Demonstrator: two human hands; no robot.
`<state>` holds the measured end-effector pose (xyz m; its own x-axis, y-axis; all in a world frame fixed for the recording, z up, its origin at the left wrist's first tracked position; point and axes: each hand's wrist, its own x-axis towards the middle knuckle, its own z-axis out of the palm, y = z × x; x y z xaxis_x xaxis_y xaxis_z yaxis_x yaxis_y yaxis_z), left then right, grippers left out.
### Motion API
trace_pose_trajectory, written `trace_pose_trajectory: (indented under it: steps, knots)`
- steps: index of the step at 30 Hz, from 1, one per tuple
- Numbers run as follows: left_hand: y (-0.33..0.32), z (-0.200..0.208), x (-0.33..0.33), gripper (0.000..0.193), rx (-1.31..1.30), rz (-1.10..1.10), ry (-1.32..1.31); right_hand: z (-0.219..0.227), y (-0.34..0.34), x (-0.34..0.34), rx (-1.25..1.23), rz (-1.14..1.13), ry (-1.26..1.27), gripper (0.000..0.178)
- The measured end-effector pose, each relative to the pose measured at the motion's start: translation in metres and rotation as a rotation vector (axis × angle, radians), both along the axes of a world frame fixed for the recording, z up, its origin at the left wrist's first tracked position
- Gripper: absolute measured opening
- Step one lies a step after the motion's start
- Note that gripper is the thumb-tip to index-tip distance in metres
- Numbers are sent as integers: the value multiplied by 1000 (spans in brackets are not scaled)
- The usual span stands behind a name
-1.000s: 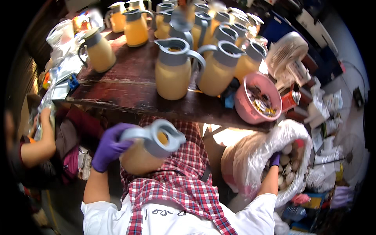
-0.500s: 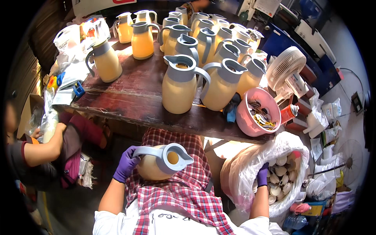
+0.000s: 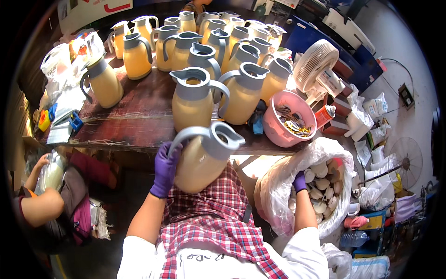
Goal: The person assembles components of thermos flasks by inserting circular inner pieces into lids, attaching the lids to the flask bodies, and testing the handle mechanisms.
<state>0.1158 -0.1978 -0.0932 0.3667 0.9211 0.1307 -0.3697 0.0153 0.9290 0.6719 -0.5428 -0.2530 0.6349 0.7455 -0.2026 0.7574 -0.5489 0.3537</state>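
Observation:
My left hand (image 3: 165, 171), in a purple glove, is closed on the grey handle of a cream insulated jug (image 3: 199, 163). The jug is lidless, tilted with its spout to the right, and is above my lap in front of the table's near edge. Inside a box lined with a clear plastic bag (image 3: 272, 204), my right hand (image 3: 299, 181), also in a purple glove, reaches among several white and beige jug lids (image 3: 319, 193). Its fingers are hidden, so what they hold cannot be made out.
Many similar jugs (image 3: 241, 100) crowd the dark wooden table (image 3: 148, 114). A pink bowl (image 3: 274, 123) of small metal parts, a spray can (image 3: 324, 113) and a white fan (image 3: 317, 65) stand right. On the left, a co-worker (image 3: 44, 209) holds a plastic-wrapped jug-like item.
My left hand has raised the jug from my lap toward the table edge and tipped it more upright. My right hand stays in the bag. The co-worker's wrapped item has shifted.

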Motion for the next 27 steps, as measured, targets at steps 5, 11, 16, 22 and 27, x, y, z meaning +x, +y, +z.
trace_pose_trajectory:
  steps: [5,11,16,22,27]
  knots:
    - [19,17,-3,34,-50,4,-218,122,12,-53,677,-443,127,79]
    - [-43,64,21,31,-193,-332,-75,293,21,-223,1548,-173,1023,83]
    - [-62,55,30,31,-41,-362,224,290,114,-311,1370,508,897,82]
    - [-47,54,7,38,-45,-395,271,288,102,-315,1129,633,842,59]
    - [-46,84,12,49,-59,-475,247,300,124,-305,988,769,939,80]
